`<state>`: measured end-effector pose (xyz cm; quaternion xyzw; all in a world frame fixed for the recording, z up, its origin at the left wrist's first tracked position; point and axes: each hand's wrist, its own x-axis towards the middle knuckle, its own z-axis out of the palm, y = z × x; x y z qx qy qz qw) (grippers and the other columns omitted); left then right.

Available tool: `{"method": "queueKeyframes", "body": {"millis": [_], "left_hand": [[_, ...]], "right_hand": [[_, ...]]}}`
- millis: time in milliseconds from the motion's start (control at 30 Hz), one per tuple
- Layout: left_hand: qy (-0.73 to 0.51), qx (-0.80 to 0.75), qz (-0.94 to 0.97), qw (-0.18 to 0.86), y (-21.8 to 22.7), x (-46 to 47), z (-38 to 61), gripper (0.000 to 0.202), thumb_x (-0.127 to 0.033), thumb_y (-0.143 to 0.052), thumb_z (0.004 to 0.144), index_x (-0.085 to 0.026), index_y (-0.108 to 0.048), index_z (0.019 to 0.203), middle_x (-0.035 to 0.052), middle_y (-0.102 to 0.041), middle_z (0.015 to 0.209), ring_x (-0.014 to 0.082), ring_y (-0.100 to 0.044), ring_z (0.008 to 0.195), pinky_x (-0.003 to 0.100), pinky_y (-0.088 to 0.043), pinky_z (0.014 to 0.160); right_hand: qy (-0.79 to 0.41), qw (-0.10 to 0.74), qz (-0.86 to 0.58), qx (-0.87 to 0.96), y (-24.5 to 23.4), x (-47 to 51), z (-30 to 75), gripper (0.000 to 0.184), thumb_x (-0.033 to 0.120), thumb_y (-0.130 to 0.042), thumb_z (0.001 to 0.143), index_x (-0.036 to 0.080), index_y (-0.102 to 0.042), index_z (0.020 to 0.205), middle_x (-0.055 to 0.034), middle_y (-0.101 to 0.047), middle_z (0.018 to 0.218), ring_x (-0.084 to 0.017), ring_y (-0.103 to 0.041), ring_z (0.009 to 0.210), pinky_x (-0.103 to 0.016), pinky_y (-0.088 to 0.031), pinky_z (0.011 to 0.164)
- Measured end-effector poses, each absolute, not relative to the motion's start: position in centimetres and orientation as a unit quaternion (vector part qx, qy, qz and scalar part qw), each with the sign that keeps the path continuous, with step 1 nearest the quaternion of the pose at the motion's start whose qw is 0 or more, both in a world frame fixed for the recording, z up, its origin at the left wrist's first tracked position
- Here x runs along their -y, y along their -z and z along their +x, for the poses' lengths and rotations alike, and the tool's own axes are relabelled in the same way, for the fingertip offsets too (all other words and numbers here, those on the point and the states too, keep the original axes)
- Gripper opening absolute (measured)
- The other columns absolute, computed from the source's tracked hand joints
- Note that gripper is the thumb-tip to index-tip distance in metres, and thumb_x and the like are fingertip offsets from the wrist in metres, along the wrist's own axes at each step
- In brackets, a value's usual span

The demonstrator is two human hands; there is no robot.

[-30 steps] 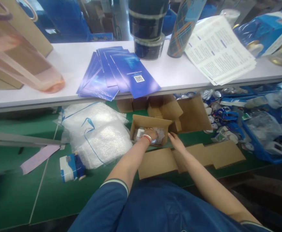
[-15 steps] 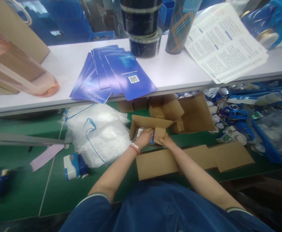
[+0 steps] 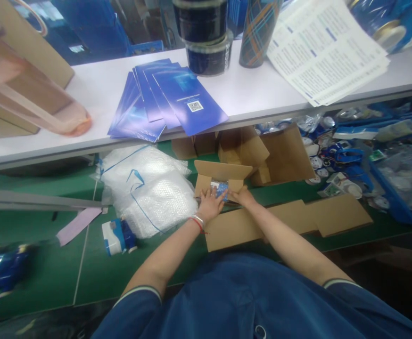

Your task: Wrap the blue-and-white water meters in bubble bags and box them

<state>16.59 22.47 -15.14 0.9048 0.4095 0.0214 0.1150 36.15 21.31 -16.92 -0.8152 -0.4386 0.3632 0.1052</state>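
The left hand (image 3: 210, 207) lies spread, holding nothing, on the small brown box (image 3: 223, 168) right of the bubble wrap (image 3: 158, 200), and the right hand (image 3: 244, 196) touches its right side, grip unclear, so pushing both side flaps (image 3: 203, 181) softly seems best.

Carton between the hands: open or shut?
The carton is open: its far flap is raised, and blue contents show between the side flaps.
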Motion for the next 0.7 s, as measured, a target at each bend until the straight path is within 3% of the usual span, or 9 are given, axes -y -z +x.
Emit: {"method": "queueKeyframes", "body": {"millis": [100,167,300,400,467,533,700], "left_hand": [[0.015,-0.393,0.910,0.133,14.7,-22.0,17.2,0.056,-0.050,-0.041,0.090,-0.041,-0.027,0.144,0.0092,-0.020,0.154,0.0431,-0.018,0.137,0.074,-0.010,0.100],[0.032,-0.394,0.908,0.143,14.8,-21.9,17.6,0.058,-0.055,-0.043,0.088,-0.043,-0.030,0.142,0.0081,-0.018,0.155,0.0456,-0.014,0.138,0.076,-0.009,0.098],[0.046,-0.400,0.902,0.154,15.3,-22.2,17.9,0.058,-0.058,-0.045,0.085,-0.045,-0.032,0.140,0.0056,-0.016,0.156,0.0462,-0.008,0.138,0.076,-0.007,0.098],[0.054,-0.400,0.902,0.156,15.6,-22.4,17.9,0.058,-0.057,-0.045,0.085,-0.045,-0.032,0.140,0.0050,-0.014,0.156,0.0460,-0.006,0.138,0.076,-0.005,0.098],[0.057,-0.400,0.901,0.154,15.7,-22.4,17.9,0.058,-0.057,-0.045,0.086,-0.045,-0.032,0.140,0.0048,-0.015,0.156,0.0456,-0.005,0.139,0.076,-0.005,0.098],[0.060,-0.402,0.901,0.153,15.8,-22.3,17.9,0.058,-0.057,-0.045,0.086,-0.045,-0.031,0.141,0.0045,-0.016,0.156,0.0452,-0.005,0.139,0.076,-0.004,0.098],[0.061,-0.405,0.900,0.151,15.9,-22.2,17.8,0.059,-0.056,-0.045,0.085,-0.045,-0.029,0.141,0.0047,-0.014,0.156,0.0444,-0.005,0.139,0.075,-0.003,0.099]], "right_hand": [[-0.358,0.102,-0.813,0.448,15.0,-20.9,36.4,0.066,0.045,-0.064,0.075,0.004,-0.043,0.123,-0.0251,-0.062,0.111,-0.031,-0.063,0.102,-0.037,-0.051,0.083],[-0.331,0.121,-0.814,0.462,12.6,-20.6,36.9,0.058,0.037,-0.059,0.080,0.007,-0.043,0.127,-0.0229,-0.059,0.120,-0.029,-0.059,0.110,-0.038,-0.049,0.089],[-0.097,0.230,-0.775,0.580,6.3,-22.0,37.9,0.061,0.032,-0.045,0.089,0.011,-0.026,0.143,-0.0176,-0.042,0.141,-0.026,-0.039,0.131,-0.043,-0.035,0.107],[-0.062,0.146,-0.645,0.748,3.1,-25.6,38.4,0.058,0.030,-0.050,0.089,0.018,-0.034,0.143,-0.0128,-0.058,0.125,-0.025,-0.055,0.115,-0.041,-0.044,0.097],[-0.080,0.053,-0.585,0.805,2.7,-28.0,38.8,0.051,0.026,-0.048,0.090,0.023,-0.040,0.140,-0.0097,-0.066,0.112,-0.024,-0.063,0.099,-0.037,-0.049,0.086],[-0.056,0.028,-0.551,0.832,3.6,-29.1,39.0,0.049,0.019,-0.043,0.091,0.027,-0.040,0.140,-0.0081,-0.064,0.117,-0.022,-0.063,0.099,-0.036,-0.049,0.085],[0.026,0.128,-0.524,0.842,7.0,-25.4,37.3,0.050,0.010,-0.034,0.092,0.022,-0.040,0.141,-0.0077,-0.040,0.145,-0.023,-0.044,0.127,-0.042,-0.031,0.109]]}}
